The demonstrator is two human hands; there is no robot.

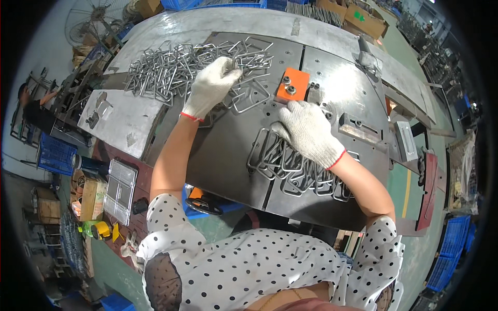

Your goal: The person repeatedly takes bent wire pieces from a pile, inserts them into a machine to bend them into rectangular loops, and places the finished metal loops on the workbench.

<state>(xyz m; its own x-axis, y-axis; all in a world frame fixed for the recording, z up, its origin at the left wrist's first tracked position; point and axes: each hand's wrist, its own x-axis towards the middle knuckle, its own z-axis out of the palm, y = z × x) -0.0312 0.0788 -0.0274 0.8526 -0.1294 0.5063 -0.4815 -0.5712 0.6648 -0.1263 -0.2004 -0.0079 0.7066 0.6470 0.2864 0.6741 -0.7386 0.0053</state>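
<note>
My left hand, in a white knit glove with a red cuff, is closed at the right part of a large heap of bent metal wire pieces. Its thumb and fingers pinch at a bent wire piece there. A larger wire loop lies just right of that wrist. My right hand, gloved alike, is closed with fingers curled just below an orange block bolted to the steel table. Whatever those fingers hold is hidden by the glove. A smaller pile of bent wire pieces lies under and in front of the right hand.
The dark steel tabletop has a slot and bolt holes. A slotted metal bar is fixed right of my right hand. A pale metal plate adjoins at left. Cardboard boxes stand at the back; another person is far left.
</note>
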